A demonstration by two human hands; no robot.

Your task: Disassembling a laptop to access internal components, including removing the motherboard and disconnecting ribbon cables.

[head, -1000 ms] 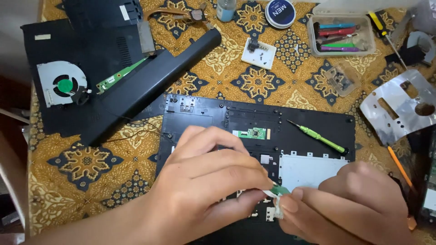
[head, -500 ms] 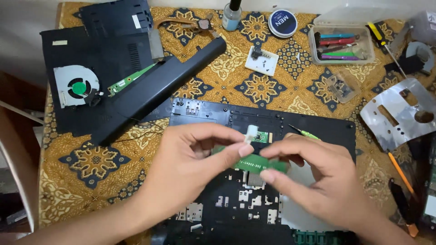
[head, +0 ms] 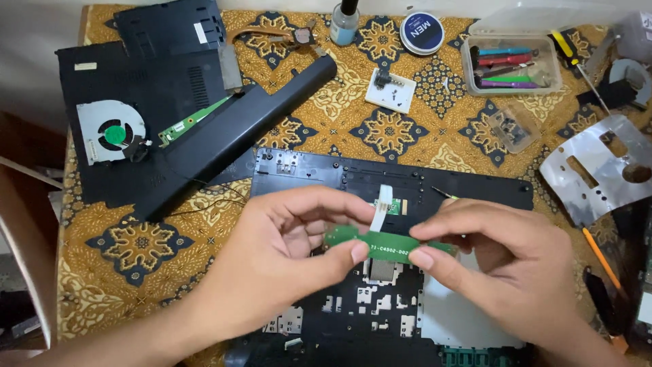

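Both hands hold a small green circuit board strip (head: 384, 239) above a black laptop palm-rest shell (head: 319, 170). My left hand (head: 285, 251) pinches the strip's left end between thumb and fingers. My right hand (head: 502, 261) pinches its right end. A short white ribbon cable (head: 382, 204) stands up from the strip's middle. The shell lies inside-up, with silver brackets and cut-outs showing below the hands.
A long black battery (head: 238, 132), a cooling fan (head: 112, 132) on a black cover and a second green board (head: 190, 122) lie at the left. A clear box of screwdrivers (head: 513, 64), a round tin (head: 421, 32), a small bottle (head: 345, 24) and a metal plate (head: 598, 170) sit toward the back and right.
The hands lifted the green board strip off the shell's lower part and raised it to mid-view. Its white ribbon cable now shows, and the grip has spread to both ends.
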